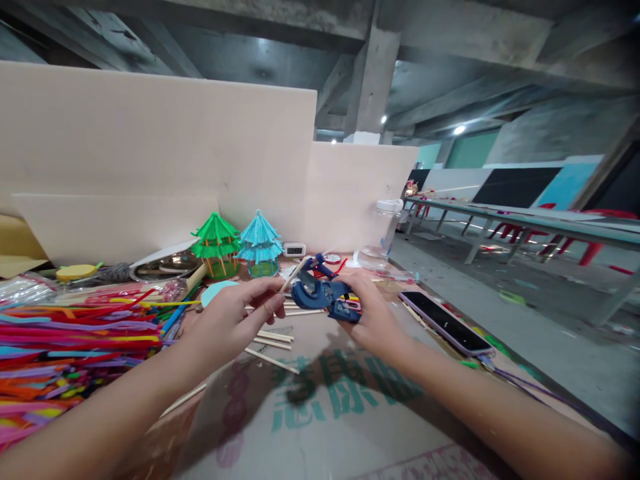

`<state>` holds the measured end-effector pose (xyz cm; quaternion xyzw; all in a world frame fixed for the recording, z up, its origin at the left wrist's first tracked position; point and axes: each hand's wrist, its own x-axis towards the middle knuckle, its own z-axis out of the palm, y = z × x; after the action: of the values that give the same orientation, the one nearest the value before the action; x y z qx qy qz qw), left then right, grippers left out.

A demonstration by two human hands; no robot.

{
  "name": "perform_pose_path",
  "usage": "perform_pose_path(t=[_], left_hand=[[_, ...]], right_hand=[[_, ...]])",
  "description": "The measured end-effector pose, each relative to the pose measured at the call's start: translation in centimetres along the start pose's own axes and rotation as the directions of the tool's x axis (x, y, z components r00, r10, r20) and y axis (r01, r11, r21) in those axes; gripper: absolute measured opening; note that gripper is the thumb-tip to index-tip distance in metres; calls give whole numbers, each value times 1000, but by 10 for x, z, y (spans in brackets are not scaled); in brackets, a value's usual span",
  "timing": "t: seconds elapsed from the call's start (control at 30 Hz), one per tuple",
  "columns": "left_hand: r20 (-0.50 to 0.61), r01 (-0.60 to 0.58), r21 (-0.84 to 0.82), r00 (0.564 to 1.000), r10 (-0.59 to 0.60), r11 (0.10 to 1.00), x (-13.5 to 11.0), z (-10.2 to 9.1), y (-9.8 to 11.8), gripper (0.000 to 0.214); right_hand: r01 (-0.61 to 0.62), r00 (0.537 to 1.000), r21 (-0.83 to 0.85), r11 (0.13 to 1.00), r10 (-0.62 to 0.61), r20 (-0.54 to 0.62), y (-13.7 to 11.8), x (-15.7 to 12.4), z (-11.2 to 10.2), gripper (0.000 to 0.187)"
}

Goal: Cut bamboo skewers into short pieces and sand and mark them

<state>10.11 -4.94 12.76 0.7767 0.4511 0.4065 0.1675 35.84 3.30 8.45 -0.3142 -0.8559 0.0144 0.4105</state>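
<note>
Above the middle of the table, my left hand (250, 312) pinches a thin wooden stick (295, 275) between thumb and fingers. The stick's upper end slants up into the jaws of a blue hand cutter (320, 293) with a curved hook-shaped jaw. My right hand (373, 310) is closed around the cutter's handles. Several more pale sticks (273, 340) lie on the table below the hands. Behind them stand a green pavilion-like model (217, 243) and a light blue one (259, 243), both with layered fringed roofs.
Bundles of coloured pipe cleaners (85, 353) cover the left side. A phone (447, 323) with a cord lies at the right edge. A clear bottle (380, 233) and a small white digital clock (294, 250) stand at the back, before a pale board (165, 147).
</note>
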Motion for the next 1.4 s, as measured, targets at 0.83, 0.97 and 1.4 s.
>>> perform_pose_path(t=[0.83, 0.97, 1.4], left_hand=[[62, -326, 314, 944, 323, 892, -4, -2, -1, 30], [63, -343, 290, 938, 340, 894, -3, -3, 0, 32], [48, -400, 317, 912, 407, 860, -4, -3, 0, 28]], right_hand=[[181, 976, -197, 964, -201, -86, -2, 4, -19, 58], [192, 971, -167, 967, -212, -111, 0, 3, -17, 58], [240, 953, -155, 958, -263, -149, 2, 4, -15, 62]])
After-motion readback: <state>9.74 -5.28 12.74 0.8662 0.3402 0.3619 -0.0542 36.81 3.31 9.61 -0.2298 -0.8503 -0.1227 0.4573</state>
